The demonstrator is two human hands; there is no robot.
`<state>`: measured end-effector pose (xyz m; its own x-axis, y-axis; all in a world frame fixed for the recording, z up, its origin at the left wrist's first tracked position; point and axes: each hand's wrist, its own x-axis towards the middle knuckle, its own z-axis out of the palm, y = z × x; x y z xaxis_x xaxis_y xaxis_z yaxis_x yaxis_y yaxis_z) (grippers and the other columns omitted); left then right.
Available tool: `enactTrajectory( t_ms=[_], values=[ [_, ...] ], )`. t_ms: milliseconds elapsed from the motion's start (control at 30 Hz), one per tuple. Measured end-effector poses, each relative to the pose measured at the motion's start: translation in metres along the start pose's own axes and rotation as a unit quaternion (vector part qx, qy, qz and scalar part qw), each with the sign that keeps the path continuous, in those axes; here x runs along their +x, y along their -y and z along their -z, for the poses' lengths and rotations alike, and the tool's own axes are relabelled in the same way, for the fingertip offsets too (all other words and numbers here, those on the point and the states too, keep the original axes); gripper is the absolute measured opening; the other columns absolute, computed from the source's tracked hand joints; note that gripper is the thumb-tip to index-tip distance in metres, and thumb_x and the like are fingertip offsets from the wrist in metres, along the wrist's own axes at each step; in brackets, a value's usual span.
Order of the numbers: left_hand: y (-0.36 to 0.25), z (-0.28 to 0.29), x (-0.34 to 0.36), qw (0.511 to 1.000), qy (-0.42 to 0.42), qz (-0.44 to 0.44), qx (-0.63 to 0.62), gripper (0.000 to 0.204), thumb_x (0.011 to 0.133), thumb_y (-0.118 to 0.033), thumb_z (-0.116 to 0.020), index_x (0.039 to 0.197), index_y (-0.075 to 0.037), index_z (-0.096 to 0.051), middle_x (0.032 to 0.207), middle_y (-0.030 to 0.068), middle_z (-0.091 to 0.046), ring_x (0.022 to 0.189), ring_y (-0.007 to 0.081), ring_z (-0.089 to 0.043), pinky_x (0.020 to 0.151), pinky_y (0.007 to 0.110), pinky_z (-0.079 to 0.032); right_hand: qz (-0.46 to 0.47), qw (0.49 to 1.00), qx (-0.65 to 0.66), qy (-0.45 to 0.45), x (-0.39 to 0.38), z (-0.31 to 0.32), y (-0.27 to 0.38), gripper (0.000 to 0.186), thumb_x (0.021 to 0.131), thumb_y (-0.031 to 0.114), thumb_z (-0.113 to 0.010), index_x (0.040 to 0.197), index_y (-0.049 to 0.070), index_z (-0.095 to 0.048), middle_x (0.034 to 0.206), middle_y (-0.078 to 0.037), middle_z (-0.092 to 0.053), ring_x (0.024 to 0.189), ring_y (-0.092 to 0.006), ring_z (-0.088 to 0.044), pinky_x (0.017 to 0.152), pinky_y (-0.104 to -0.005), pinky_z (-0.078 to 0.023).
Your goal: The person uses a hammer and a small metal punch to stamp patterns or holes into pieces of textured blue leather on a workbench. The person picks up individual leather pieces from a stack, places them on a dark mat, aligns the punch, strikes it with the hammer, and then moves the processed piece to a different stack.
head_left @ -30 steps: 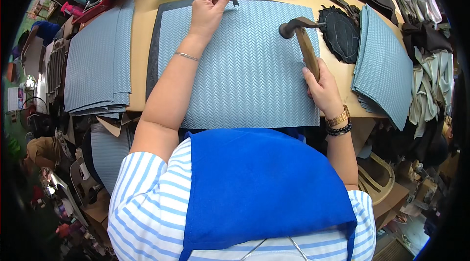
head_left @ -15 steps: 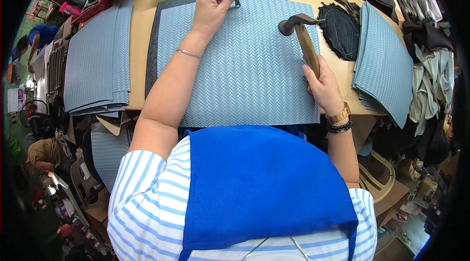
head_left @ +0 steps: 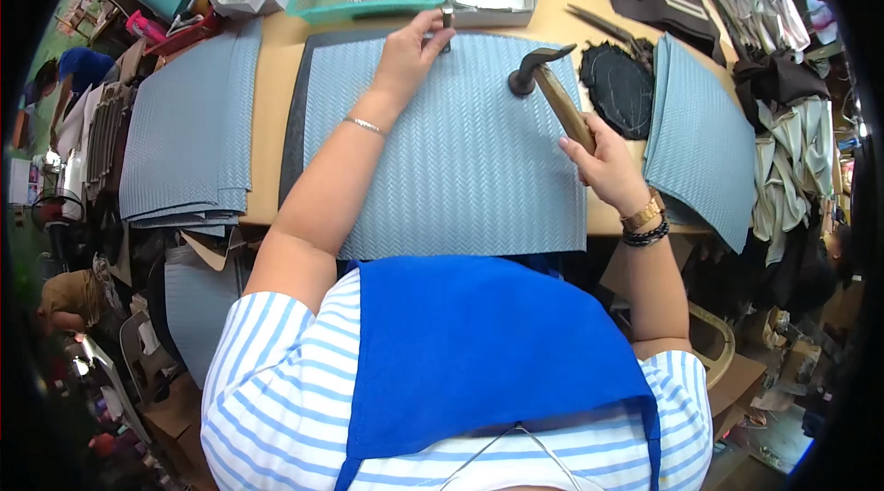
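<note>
A light blue sheet with a woven, herringbone texture (head_left: pixel 442 160) lies before me on a dark mat (head_left: pixel 296 114). Near its far edge, my left hand (head_left: pixel 412 54) pinches a short metal punch (head_left: pixel 447 20), held upright with its lower end at the sheet. My right hand (head_left: pixel 606 160) is wrapped round the wooden handle of a hammer (head_left: pixel 564 109). The hammer's dark metal head is raised over the right part of the sheet, apart from the punch.
Stacks of blue sheets lie at left (head_left: pixel 189 132) and right (head_left: pixel 704 141). Beyond the mat are a green basket of small pale pieces (head_left: pixel 304 3) and a grey box (head_left: pixel 493 20). A black stitched pad (head_left: pixel 615 91) and scissors (head_left: pixel 603 23) lie at right.
The whole view has shifted, so the table appears lower. The hammer has moved slightly left, toward the punch. My left hand still pinches the punch near the sheet's far edge.
</note>
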<state>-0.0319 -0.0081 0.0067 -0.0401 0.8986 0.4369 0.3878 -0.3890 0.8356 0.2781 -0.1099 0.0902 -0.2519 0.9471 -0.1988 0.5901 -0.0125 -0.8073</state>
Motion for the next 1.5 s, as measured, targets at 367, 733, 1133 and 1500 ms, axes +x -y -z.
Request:
enactTrajectory(
  t_ms=[367,733,1133,1500],
  values=[
    [0.004,-0.003,0.003,1.000,0.021,0.003,0.004,0.027,0.097,-0.017,-0.069,0.122,-0.006,-0.065,0.097,0.0075,-0.073,0.084,0.0109,-0.067,0.077,0.027,-0.054,0.415,0.886,0.171,-0.120,0.076,-0.003,0.093,0.029,0.106,0.016,-0.050,0.133,0.004,-0.048,0.084,-0.004,-0.058,0.066,-0.0087,-0.055,0.062,-0.0247,-0.049],
    [0.008,0.004,-0.001,0.999,-0.010,0.002,0.045,0.020,0.104,-0.018,-0.055,0.118,-0.003,-0.053,0.098,0.0084,-0.072,0.083,0.0130,-0.067,0.076,0.029,-0.054,0.106,0.951,-0.174,-0.233,0.055,0.043,-0.032,0.043,0.097,0.031,-0.065,0.128,0.003,-0.057,0.101,-0.020,-0.072,0.090,-0.0374,-0.071,0.080,-0.0420,-0.055],
    [0.002,0.084,0.034,0.962,-0.162,0.116,-0.185,0.018,0.101,-0.028,-0.063,0.103,-0.010,-0.063,0.089,-0.0045,-0.058,0.076,0.0034,-0.048,0.066,0.021,-0.042,0.135,0.969,-0.080,-0.191,-0.010,-0.016,-0.044,0.053,0.090,0.013,-0.072,0.138,0.007,-0.051,0.120,-0.017,-0.065,0.106,-0.0298,-0.065,0.091,-0.0378,-0.051],
    [0.029,0.314,-0.092,0.829,-0.008,0.260,0.495,0.064,0.087,-0.048,-0.074,0.127,0.002,-0.065,0.125,0.0231,-0.067,0.119,0.0375,-0.063,0.102,0.042,-0.047,-0.160,0.768,-0.507,-0.357,-0.087,0.276,-0.213,0.070,0.089,0.055,-0.065,0.147,0.021,-0.048,0.155,-0.017,-0.041,0.144,-0.0365,-0.035,0.112,-0.0634,-0.028]
  ],
)
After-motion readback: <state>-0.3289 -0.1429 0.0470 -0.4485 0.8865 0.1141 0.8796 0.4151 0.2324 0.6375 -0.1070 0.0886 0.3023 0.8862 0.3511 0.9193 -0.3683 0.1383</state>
